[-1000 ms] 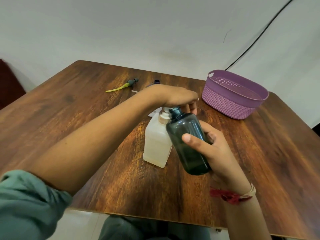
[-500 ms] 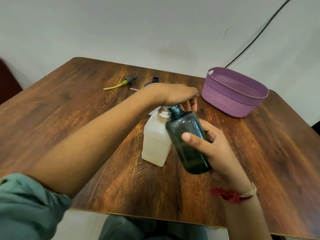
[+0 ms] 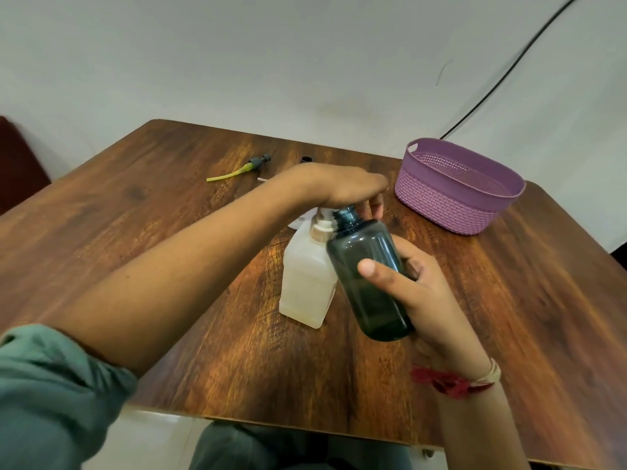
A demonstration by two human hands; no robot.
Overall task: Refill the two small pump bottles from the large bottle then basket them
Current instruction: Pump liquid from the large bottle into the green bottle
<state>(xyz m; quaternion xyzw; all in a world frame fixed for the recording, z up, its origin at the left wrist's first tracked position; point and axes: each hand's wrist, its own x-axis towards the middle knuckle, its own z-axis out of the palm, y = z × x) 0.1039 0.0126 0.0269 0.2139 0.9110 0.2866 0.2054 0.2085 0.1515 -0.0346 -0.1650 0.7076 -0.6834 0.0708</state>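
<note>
Refilling looks like it's mid-way at best, judging from the one head view. Left hand (image 3: 353, 186) is pressed down over the pump top of the large bottle (image 3: 307, 283), a pale translucent one standing on the tabletop (image 3: 169, 215); that grip is curled over the pump head, though the fingertips are partly hidden. Right hand (image 3: 420, 293) has a firm grip around a small dark bottle (image 3: 368, 276), tilted, its open neck right up at the large bottle's spout. Can't tell how much liquid is in it, the tint hides the level. Purple basket (image 3: 458, 188) sits off to the right, nothing visible inside, so basketing isn't done. Pump insert with a yellowish tube (image 3: 241, 169) lies further back. Something dark peeks out behind the left wrist, maybe the second small bottle, honestly can't tell.
</note>
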